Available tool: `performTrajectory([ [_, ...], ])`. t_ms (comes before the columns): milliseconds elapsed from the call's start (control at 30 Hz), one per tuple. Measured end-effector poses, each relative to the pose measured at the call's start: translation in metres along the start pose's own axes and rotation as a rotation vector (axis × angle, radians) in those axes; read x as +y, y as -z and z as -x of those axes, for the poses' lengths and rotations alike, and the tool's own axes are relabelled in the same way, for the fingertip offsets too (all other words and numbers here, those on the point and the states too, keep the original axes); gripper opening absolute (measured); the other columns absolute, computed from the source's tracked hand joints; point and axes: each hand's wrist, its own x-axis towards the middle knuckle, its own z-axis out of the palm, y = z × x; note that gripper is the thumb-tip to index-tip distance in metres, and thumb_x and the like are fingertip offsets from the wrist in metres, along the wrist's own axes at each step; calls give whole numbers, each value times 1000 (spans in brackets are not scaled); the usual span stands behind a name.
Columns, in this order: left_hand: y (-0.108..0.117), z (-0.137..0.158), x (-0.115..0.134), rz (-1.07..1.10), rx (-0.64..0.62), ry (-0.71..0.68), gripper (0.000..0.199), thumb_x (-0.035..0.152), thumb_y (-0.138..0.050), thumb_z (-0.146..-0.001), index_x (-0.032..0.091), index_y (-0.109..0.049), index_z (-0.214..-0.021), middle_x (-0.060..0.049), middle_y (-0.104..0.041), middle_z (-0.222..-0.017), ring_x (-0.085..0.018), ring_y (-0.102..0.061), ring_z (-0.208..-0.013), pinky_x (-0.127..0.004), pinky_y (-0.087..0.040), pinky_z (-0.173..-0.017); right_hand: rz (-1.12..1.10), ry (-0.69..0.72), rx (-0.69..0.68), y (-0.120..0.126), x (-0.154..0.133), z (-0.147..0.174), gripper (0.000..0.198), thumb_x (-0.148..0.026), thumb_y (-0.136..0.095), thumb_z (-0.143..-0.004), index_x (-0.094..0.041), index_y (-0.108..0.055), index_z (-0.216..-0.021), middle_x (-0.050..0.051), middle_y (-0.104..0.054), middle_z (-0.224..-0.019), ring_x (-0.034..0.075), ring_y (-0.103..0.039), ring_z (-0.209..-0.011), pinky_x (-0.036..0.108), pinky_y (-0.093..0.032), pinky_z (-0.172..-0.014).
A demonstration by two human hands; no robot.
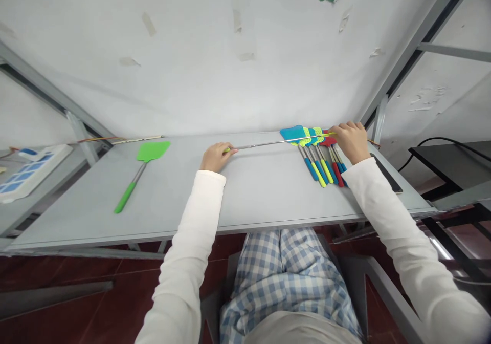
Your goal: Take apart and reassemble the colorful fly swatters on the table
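Observation:
A telescopic fly swatter (264, 144) is stretched out nearly level above the table, its thin metal rod spanning the gap between my hands. My left hand (215, 157) is closed round its yellow-green handle end, which mostly disappears inside the fist. At the other end my right hand (351, 142) grips the yellow head, largely covered by the fingers. Below and beside the right hand lies an overlapping row of several fly swatters (293, 133) in blue, yellow-green and red, handles toward me. A single green fly swatter (152, 151) lies at the left, its rod short.
The grey table (253, 200) runs along a white wall (215, 83). A dark flat object (388, 176) lies at its right end, partly behind my forearm. Metal frame posts stand at both sides. On the left, a white-and-blue power strip (36, 172) rests on another surface.

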Motion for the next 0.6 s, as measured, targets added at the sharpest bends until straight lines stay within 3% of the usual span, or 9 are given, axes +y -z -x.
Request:
performTrajectory([
  [100, 1, 2, -12, -18, 31, 6, 37, 53, -44, -92, 24, -67, -86, -6, -65, -75, -20, -57, -73, -31, -38, -66, 14, 41, -112, 3, 10, -4, 24, -23, -47, -94, -15, -69, -91, 12, -70, -82, 22, -57, -80, 34, -31, -71],
  [200, 1, 1, -9, -51, 26, -15, 36, 49, -43, -94, 23, -67, -86, -6, -64, -73, -21, -57, -74, -32, -37, -69, 9, 107, -206, 6, 7, -7, 23, -11, -45, -91, -15, -68, -92, 11, -71, -88, 20, -60, -78, 31, -31, -68],
  [367, -3, -5, 30, -89, -10, -117, 36, 47, -40, -96, 24, -66, -88, -7, -66, -77, -22, -60, -78, -33, -34, -66, -120, 232, -203, 6, -38, -8, 20, -10, -48, -88, -16, -67, -84, 11, -71, -87, 22, -61, -81, 32, -33, -68],
  [467, -4, -3, 50, -130, 11, -114, 37, 48, -38, -97, 25, -66, -87, -7, -68, -76, -21, -60, -74, -32, -30, -61, -182, 232, -181, 4, -65, -8, 22, -6, -46, -87, -15, -66, -86, 11, -71, -87, 23, -61, -83, 32, -33, -69],
  [600, -4, 4, 56, -106, -22, -66, 34, 48, -40, -97, 26, -65, -87, -5, -71, -81, -19, -62, -67, -30, -23, -55, -176, 215, -161, 9, -70, -14, 25, 0, -44, -81, -14, -65, -86, 11, -70, -85, 23, -59, -83, 31, -31, -70],
])
